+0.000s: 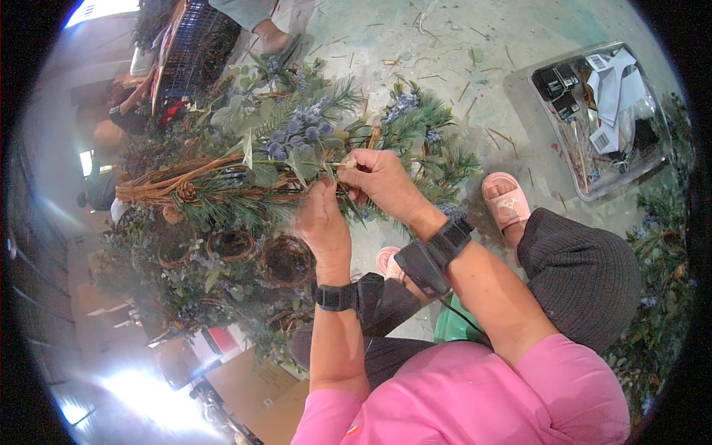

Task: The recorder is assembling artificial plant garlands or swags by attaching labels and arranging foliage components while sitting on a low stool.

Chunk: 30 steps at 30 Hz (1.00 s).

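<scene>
Before me is a spray of artificial greenery with brown twig stems, pine needles, a pine cone and blue berry clusters. My left hand is closed, its fingertips pinching a green leafy sprig at the middle of the spray. Close beside it, my right hand is also closed, thumb and forefinger pressed together on a thin stem of the spray. Its fingertips nearly meet those of the left hand. What lies inside the curled fingers is partly hidden.
A clear plastic bin with papers, dark packets and twigs stands at the far right. Round twig wreaths with foliage lie at left. A dark blue crate and another person's foot are at the top. Twig scraps litter the floor.
</scene>
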### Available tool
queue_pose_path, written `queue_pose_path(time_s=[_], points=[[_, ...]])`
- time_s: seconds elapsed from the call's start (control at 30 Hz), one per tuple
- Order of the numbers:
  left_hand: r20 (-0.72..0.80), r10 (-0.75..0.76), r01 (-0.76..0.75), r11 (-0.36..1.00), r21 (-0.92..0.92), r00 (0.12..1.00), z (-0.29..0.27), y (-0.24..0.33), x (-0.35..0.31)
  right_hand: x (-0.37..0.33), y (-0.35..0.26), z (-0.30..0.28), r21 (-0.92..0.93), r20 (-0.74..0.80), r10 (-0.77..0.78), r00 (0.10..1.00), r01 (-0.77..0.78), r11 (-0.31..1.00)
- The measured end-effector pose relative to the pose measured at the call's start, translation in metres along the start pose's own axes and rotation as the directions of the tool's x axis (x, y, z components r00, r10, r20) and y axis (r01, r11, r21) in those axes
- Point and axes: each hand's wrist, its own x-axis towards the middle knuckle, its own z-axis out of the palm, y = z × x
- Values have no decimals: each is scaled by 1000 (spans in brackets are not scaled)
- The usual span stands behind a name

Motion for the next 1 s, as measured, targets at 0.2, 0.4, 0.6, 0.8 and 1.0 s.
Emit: queue_pose_path(time_s=[0.2, 0.4, 0.6, 0.8, 1.0], points=[[14, 51, -52, 997, 55, 999, -1, 5, 1, 0, 3, -2, -55, -2, 11, 1000, -11, 998], [161, 44, -69, 986, 155, 986, -7, 4, 1, 1, 0, -2, -79, 7, 0, 1000, 1, 997], [191, 231, -271, 938, 216, 954, -8, -1, 6, 3, 1, -1, -174, -28, -90, 996, 83, 981], [280, 225, -289, 933, 214, 933, -12, -5, 4, 4, 2, -8, -257, 46, -122, 991, 130, 958], [169, 263, -291, 942, 167, 950, -8, -14, 4, 5, 0, -7, -261, 66, -132, 989, 145, 954]])
